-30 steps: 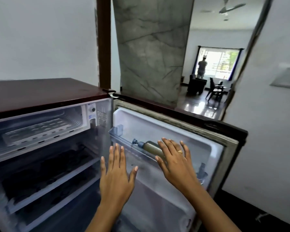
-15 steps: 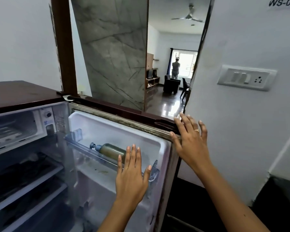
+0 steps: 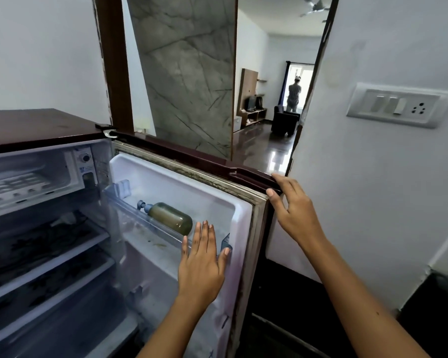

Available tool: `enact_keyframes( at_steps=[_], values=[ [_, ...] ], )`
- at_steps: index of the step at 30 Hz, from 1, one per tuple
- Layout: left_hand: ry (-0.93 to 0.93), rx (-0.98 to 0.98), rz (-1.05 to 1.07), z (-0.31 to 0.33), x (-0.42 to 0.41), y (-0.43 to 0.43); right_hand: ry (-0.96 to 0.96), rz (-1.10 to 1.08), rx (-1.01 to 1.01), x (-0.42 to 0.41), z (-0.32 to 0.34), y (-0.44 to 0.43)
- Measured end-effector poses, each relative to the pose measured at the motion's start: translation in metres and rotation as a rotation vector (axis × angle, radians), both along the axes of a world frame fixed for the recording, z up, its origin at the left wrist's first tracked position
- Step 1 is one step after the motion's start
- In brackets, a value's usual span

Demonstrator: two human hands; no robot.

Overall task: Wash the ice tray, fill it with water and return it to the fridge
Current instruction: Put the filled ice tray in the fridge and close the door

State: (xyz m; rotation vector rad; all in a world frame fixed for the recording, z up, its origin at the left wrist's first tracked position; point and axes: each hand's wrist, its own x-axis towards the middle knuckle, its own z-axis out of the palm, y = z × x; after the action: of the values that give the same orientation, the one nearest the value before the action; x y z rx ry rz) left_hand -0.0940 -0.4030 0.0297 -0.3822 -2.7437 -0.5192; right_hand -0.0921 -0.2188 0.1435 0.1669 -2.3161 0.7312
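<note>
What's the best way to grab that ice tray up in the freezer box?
Probably pinch the ice tray by its near long edge, coming straight in from the front: it lies flat in the low freezer compartment, leaving little room above.

Fridge top [image 3: 36, 127], fridge door [image 3: 192, 157] rim: glossy maroon
Door liner [image 3: 192, 192]: smooth white plastic
Door shelf [image 3: 119, 189]: clear plastic
Gasket [image 3: 197, 175]: grimy, matt
Ice tray [image 3: 11, 187]: white plastic
Wall slab [image 3: 181, 73]: veined grey stone look
Floor [image 3: 264, 146]: dark, mirror-glossy
Switch plate [image 3: 398, 107]: glossy white plastic
</note>
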Motion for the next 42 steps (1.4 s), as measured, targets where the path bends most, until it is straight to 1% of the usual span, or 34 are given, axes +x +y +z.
enact_keyframes(
  at_steps=[7, 11, 15, 19, 22, 24, 27, 29, 31, 36, 38, 42],
  values=[
    [-0.040, 0.035, 0.124, 0.004, 0.020, -0.008, 0.113, 0.083, -0.067, 0.010, 0.001, -0.003],
    [-0.014, 0.134, 0.186, -0.002, 0.034, -0.021, 0.149, 0.153, -0.082, 0.020, 0.001, -0.012],
    [-0.008, 0.251, 0.270, -0.009, 0.049, -0.041, 0.198, 0.226, -0.033, 0.032, 0.001, -0.027],
    [-0.009, 0.341, 0.358, -0.015, 0.064, -0.069, 0.264, 0.347, -0.051, 0.045, 0.000, -0.051],
    [0.015, 0.379, 0.411, -0.018, 0.074, -0.097, 0.297, 0.492, -0.089, 0.051, -0.003, -0.071],
    [0.037, 0.369, 0.458, -0.017, 0.078, -0.116, 0.292, 0.620, -0.105, 0.054, -0.005, -0.081],
    [0.076, 0.300, 0.549, -0.014, 0.080, -0.150, 0.237, 0.778, -0.182, 0.056, -0.014, -0.099],
    [0.093, 0.265, 0.599, -0.012, 0.081, -0.171, 0.191, 0.797, -0.224, 0.052, -0.023, -0.114],
    [0.113, 0.287, 0.617, -0.010, 0.084, -0.189, 0.126, 0.811, -0.231, 0.046, -0.035, -0.133],
    [0.270, 0.450, 0.493, 0.000, 0.096, -0.223, 0.019, 0.865, -0.118, 0.041, -0.057, -0.180],
    [0.328, 0.456, 0.469, 0.003, 0.099, -0.233, 0.009, 0.887, -0.056, 0.041, -0.062, -0.198],
    [0.434, 0.467, 0.486, 0.008, 0.102, -0.253, 0.021, 0.929, 0.052, 0.033, -0.068, -0.232]
  ],
)
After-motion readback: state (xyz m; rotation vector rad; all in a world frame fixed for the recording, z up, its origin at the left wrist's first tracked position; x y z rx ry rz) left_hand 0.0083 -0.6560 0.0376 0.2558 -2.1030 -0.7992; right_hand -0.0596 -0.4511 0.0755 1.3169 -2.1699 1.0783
